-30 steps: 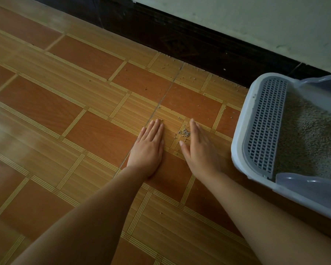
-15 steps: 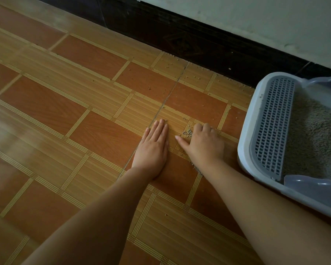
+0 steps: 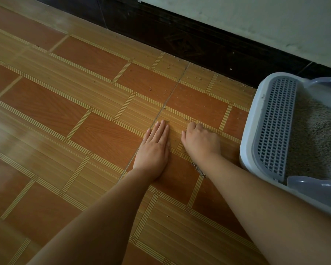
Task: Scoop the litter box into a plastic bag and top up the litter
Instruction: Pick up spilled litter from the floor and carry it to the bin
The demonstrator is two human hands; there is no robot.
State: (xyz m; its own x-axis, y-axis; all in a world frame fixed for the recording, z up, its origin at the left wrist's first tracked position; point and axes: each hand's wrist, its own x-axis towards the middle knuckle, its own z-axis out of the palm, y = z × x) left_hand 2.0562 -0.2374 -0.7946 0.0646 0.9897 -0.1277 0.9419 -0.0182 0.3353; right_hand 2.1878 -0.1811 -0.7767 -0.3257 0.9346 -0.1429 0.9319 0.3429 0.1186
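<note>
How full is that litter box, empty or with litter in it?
Not empty: pale grey litter covers the inside of the litter box beside the grated step. Its depth cannot be told.

Two hands (image 3: 153, 150) (image 3: 202, 143), one litter box (image 3: 246, 142), many loose litter grains (image 3: 199, 170).

The left hand (image 3: 153, 150) and right hand (image 3: 201, 142) are bare; left forearm (image 3: 103, 217) and right forearm (image 3: 266, 207) are uncovered, and the fingernails look short
</note>
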